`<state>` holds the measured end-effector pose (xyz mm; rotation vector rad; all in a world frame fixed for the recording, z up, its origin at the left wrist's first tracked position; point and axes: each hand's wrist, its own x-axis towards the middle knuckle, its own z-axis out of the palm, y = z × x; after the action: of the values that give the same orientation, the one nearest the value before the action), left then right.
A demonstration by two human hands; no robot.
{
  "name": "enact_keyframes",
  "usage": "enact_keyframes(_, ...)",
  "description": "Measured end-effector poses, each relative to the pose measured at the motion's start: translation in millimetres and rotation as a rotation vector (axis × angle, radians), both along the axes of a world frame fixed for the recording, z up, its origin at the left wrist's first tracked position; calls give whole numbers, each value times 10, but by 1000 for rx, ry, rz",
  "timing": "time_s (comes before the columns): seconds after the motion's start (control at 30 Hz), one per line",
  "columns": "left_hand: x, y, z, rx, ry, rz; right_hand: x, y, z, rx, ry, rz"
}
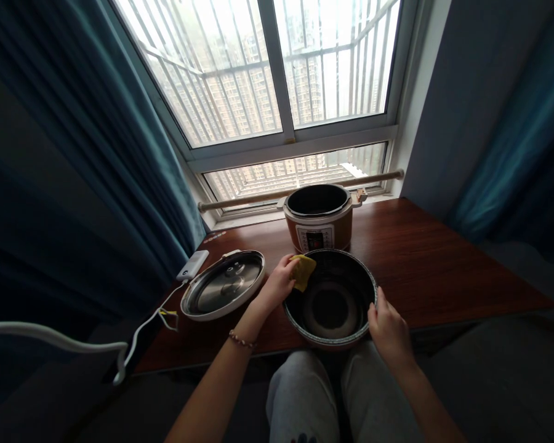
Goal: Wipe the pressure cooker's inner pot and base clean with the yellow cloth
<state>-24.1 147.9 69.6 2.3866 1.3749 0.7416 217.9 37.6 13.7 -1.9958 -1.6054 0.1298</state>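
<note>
A dark round inner pot (331, 299) sits at the near edge of a brown wooden table (434, 264), just above my knees. My left hand (279, 284) is closed on a yellow sponge (303, 271) and presses it against the pot's upper left rim. My right hand (388, 329) grips the pot's right rim with curled fingers. Behind the pot stands an orange electric cooker (320, 218), open and without its lid.
The cooker's metal lid (224, 284) lies upside down to the left of the pot. A white power bank (192, 265) and a white cable (133, 341) lie at the table's left edge. Teal curtains hang on both sides of the window (277, 92).
</note>
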Motion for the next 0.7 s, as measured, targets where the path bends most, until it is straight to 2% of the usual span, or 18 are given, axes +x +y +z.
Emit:
enact_keyframes(0.2,270,352,-59,-13,91,-101,-13,-8,27,-16,3,1)
enact_keyframes(0.4,495,596,-2,-40,162,-184,-23,-14,17,-24,-4,-12)
enact_keyframes(0.53,503,642,27,-43,175,-194,-67,-14,23,-39,10,-62)
enact_keyframes(0.7,346,603,9,-55,171,-124,-129,-15,19,-52,47,-142)
